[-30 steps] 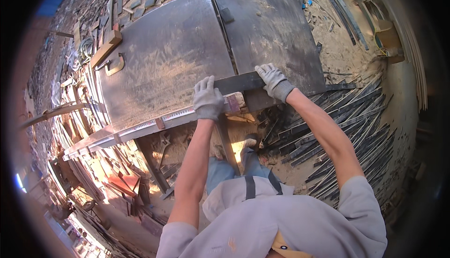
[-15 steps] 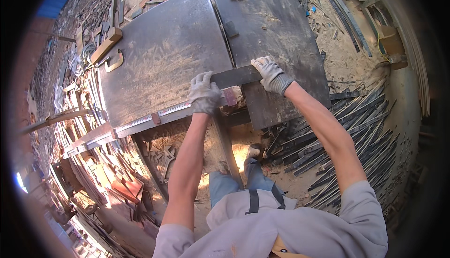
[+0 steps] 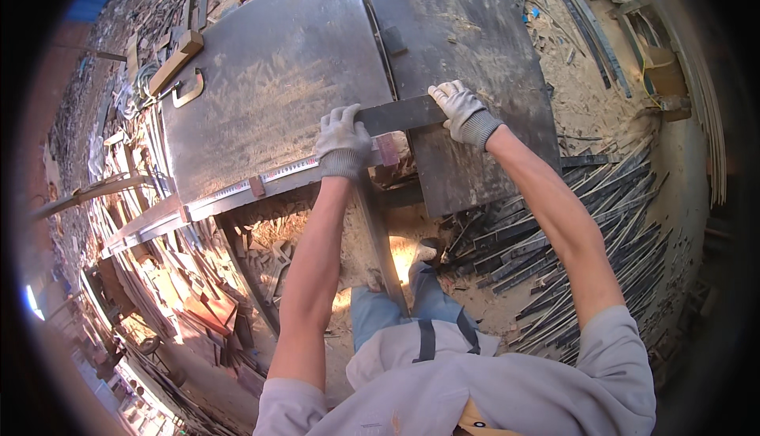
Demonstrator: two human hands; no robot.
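Head view: dark flat board btwn our gloved hands, nr front edge of L panel, spanning gap to R panel. Our R hand: fingers curled over board's R end, grasping it. Our L hand: fingers bent, touching board's L end; we can't tell if clenched round it. Measuring tape runs along front edge, L of L hand. C-clamp at L panel's L edge. Dark strips piled on ground, R side.

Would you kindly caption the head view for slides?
Gloved left grip and right grip hold a dark strip at a dusty tabletop.
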